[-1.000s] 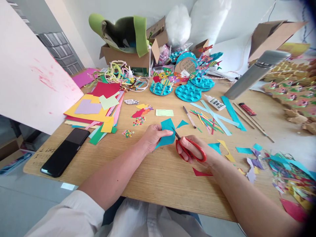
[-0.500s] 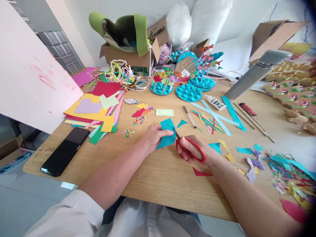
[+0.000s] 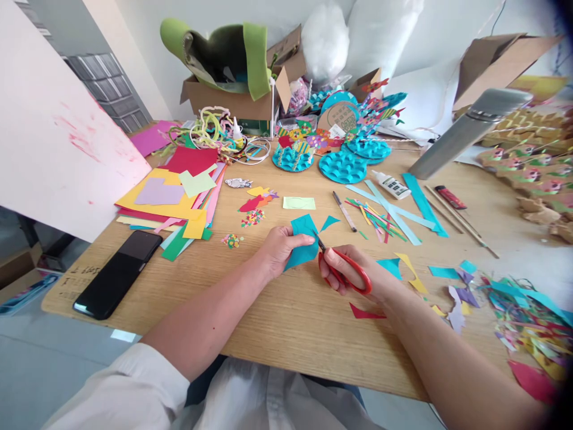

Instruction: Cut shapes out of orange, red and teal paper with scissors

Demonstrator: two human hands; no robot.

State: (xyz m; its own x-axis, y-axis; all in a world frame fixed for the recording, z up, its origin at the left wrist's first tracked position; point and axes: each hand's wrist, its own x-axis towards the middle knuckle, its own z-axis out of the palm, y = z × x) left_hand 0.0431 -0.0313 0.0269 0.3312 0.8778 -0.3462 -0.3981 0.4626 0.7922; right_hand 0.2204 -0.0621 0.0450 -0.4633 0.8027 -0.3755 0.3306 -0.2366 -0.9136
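Between the thumb and fingers of my left hand (image 3: 283, 246) is a piece of blue paper (image 3: 302, 255), held just above the table. A faint drawn line shows on its upper part. My right hand (image 3: 342, 269) grips red-handled scissors (image 3: 362, 279), their blades at the paper's right edge. Right beside the paper lies a small blue offcut (image 3: 330, 223). Behind it sits a pale green paper rectangle (image 3: 299, 203) with an outline drawn on it. Cut fish-like paper shapes (image 3: 251, 204) and small coloured paper dots (image 3: 253, 218) are to the left.
A black phone (image 3: 119, 275) and stacked coloured paper (image 3: 147, 194) occupy the left. Behind the hands are a pen (image 3: 344, 211), paper strips (image 3: 376, 220) and a glue bottle (image 3: 391, 185). A grey thermos (image 3: 465, 136) stands back right. Paper scraps (image 3: 532, 316) heap up at right.
Hardly anything differs. The scissors and my right hand have shifted very slightly at the paper's right edge; my left hand keeps its hold on the blue paper.
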